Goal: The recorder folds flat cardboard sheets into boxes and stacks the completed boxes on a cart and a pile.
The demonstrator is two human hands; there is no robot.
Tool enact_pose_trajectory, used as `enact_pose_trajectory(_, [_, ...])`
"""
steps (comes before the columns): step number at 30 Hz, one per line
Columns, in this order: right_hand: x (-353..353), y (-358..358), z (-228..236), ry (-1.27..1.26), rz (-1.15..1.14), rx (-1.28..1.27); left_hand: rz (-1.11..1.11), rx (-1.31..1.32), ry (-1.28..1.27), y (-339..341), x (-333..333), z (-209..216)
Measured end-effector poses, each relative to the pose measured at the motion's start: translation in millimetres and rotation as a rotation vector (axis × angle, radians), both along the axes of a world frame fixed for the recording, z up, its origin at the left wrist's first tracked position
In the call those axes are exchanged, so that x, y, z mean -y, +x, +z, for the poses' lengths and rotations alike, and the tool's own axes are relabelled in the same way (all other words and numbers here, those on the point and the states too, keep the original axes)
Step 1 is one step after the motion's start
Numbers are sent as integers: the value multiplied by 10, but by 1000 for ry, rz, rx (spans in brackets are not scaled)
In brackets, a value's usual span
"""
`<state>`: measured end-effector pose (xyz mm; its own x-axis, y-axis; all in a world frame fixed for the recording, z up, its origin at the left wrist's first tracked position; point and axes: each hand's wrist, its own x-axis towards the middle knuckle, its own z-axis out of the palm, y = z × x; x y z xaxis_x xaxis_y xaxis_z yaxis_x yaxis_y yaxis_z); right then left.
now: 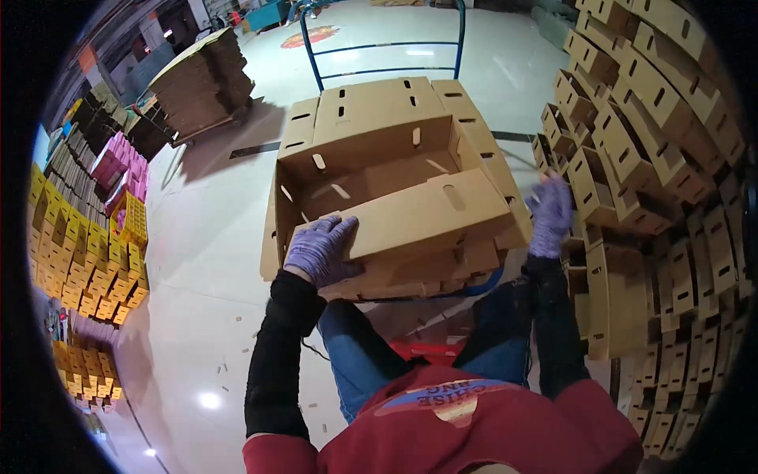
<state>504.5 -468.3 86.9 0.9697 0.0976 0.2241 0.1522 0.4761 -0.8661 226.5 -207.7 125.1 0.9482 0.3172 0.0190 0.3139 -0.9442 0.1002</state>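
An open brown cardboard box (355, 162) with oval slots in its walls lies before me on a pile of flat cardboard sheets (371, 99). Its near panel (430, 213) slopes toward me. My left hand (322, 249), in a purple patterned glove, grips the left end of that panel, fingers over the face and thumb lower down. Off the box's right side, my right hand (550, 213) is raised in a matching glove, touching no cardboard. Its fingers are apart, slightly bent and a little blurred, with nothing visible in them.
The sheets rest on a cart with a blue tube handle (385, 46). Stacked brown boxes (624, 146) rise close on my right. Yellow boxes (87, 257) and a yellow crate (130, 217) stand left. Behind them, a loaded cart (201, 83) holds flat cardboard. Small scraps litter the floor.
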Motion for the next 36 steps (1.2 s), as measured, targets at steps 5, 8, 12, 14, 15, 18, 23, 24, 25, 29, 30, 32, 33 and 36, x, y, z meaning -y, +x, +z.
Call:
enact_pose_trajectory(5, [-1036,166,139,-943,769,1184,25,-275,-413,36,-120,-99])
enact_pose_trajectory(8, [-1052,-57,94,-1641,1084,1354,98,-369,-497,-52,-46,-54])
enact_pose_trajectory(12, [-429,-314,-133,-1325,786,1075,117,-198,-151,-239,480,-303])
enact_pose_trajectory(14, [-273,-558,-211,-1375,607,1003,83,-15,48,-475,700,-534])
enact_pose_trajectory(15, [-244,-650,-246,-1377,550,1022,90,-8,37,-515,724,-601])
enact_pose_trajectory(18, [-218,-735,-309,-1378,453,1068,101,3,-8,-561,776,-677])
enact_pose_trajectory(23, [-170,-771,-400,-1344,391,1118,113,82,-19,-589,858,-671])
enact_pose_trajectory(24, [-180,-776,-414,-1369,432,1118,118,54,-46,-612,855,-697])
enact_pose_trajectory(25, [-209,-776,-444,-1394,473,1116,123,24,-72,-653,835,-741])
enact_pose_trajectory(29, [-209,-749,-334,-1458,602,1023,43,18,-61,-568,752,-722])
enact_pose_trajectory(30, [-196,-729,-413,-1385,575,1063,5,29,-73,-549,715,-710])
enact_pose_trajectory(32, [-340,-555,-927,-1164,704,926,-112,68,-111,-576,608,-725])
enact_pose_trajectory(33, [-492,-533,-915,-1183,623,1073,-69,111,-80,-688,553,-697])
enact_pose_trajectory(36, [-656,-356,-686,-1526,522,1430,-127,231,180,-688,587,-326])
